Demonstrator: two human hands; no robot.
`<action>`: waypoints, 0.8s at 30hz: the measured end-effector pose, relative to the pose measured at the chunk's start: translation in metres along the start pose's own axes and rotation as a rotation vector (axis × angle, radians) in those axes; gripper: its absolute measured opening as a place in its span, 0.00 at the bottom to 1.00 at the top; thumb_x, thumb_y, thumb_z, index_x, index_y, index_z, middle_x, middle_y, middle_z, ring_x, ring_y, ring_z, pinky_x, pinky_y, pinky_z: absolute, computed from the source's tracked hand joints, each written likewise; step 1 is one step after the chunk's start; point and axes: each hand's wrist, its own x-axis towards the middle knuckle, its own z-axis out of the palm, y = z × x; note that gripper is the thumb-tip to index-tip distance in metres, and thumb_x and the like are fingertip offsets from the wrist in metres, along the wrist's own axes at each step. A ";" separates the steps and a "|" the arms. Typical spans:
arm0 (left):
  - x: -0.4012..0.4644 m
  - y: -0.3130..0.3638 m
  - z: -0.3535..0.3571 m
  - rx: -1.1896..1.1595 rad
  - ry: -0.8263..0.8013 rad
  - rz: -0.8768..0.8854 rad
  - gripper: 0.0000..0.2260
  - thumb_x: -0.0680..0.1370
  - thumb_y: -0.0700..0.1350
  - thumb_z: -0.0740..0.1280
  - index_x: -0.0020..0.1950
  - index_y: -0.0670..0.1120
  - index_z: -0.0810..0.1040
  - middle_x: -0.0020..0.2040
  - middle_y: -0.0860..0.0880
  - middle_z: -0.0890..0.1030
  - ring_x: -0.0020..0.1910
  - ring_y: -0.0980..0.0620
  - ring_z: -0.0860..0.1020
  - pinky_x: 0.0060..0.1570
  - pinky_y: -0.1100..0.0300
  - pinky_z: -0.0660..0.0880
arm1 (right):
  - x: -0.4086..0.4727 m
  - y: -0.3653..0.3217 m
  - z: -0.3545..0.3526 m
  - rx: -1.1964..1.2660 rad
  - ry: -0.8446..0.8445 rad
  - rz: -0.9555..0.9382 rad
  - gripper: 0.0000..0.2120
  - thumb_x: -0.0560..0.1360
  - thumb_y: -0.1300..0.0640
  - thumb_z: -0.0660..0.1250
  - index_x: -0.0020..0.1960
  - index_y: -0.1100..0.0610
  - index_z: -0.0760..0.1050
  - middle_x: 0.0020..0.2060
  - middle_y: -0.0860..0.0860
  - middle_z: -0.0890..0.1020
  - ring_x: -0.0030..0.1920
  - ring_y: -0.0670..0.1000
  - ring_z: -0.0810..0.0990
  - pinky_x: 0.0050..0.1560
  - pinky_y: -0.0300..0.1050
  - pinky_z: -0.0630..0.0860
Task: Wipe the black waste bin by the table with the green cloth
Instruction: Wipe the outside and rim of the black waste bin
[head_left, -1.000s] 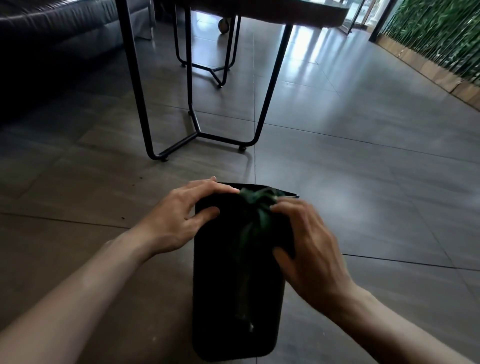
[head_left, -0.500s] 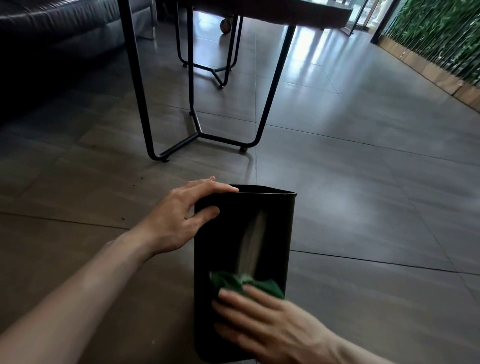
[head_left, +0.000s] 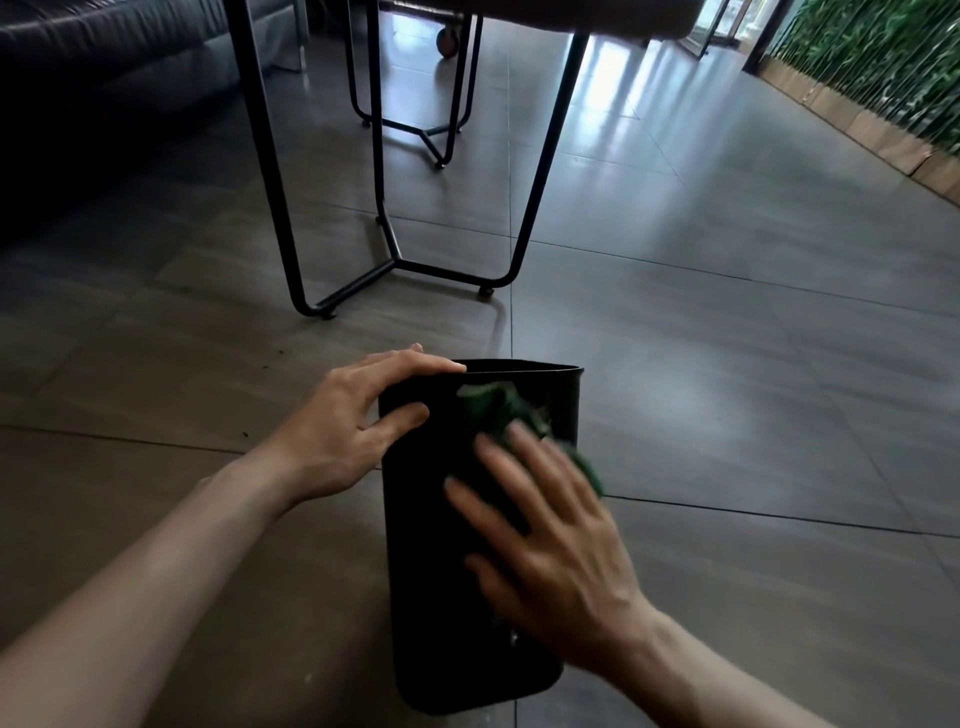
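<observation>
The black waste bin (head_left: 431, 561) stands on the grey tiled floor right in front of me. My left hand (head_left: 343, 436) grips its upper left corner, fingers curled over the rim and thumb on the near wall. My right hand (head_left: 545, 540), blurred, lies flat with spread fingers on the bin's near wall and presses the green cloth (head_left: 498, 410) against it. The cloth shows beyond my fingertips, just under the rim, and along the bin's right edge; the rest is under my palm.
A table on black metal legs (head_left: 395, 260) stands just behind the bin, with a second frame (head_left: 441, 140) farther back. A dark sofa (head_left: 104, 67) fills the upper left. A green plant wall (head_left: 883, 67) with wooden base runs along the right.
My right hand with the cloth went from the bin's rim down to its lower wall, then back up to the upper part. My left hand kept its hold on the rim.
</observation>
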 end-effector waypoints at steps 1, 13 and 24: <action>0.000 0.000 0.000 0.008 0.006 0.001 0.22 0.79 0.37 0.69 0.68 0.59 0.77 0.67 0.59 0.79 0.76 0.63 0.65 0.76 0.55 0.63 | -0.014 -0.006 0.007 -0.037 -0.034 -0.120 0.27 0.79 0.46 0.69 0.76 0.49 0.72 0.77 0.57 0.71 0.81 0.63 0.62 0.79 0.61 0.62; -0.002 0.005 -0.002 0.016 -0.028 -0.003 0.22 0.79 0.37 0.69 0.68 0.59 0.77 0.67 0.60 0.79 0.75 0.64 0.66 0.74 0.60 0.63 | 0.008 0.047 -0.010 0.079 0.139 -0.061 0.11 0.83 0.62 0.64 0.59 0.55 0.84 0.72 0.60 0.77 0.77 0.64 0.68 0.71 0.63 0.72; 0.001 0.004 0.002 0.033 -0.006 0.005 0.22 0.79 0.39 0.70 0.67 0.60 0.77 0.67 0.59 0.79 0.74 0.64 0.67 0.75 0.58 0.63 | -0.068 -0.017 0.040 -0.073 -0.231 -0.561 0.23 0.86 0.66 0.50 0.74 0.47 0.69 0.74 0.42 0.74 0.77 0.47 0.69 0.78 0.43 0.64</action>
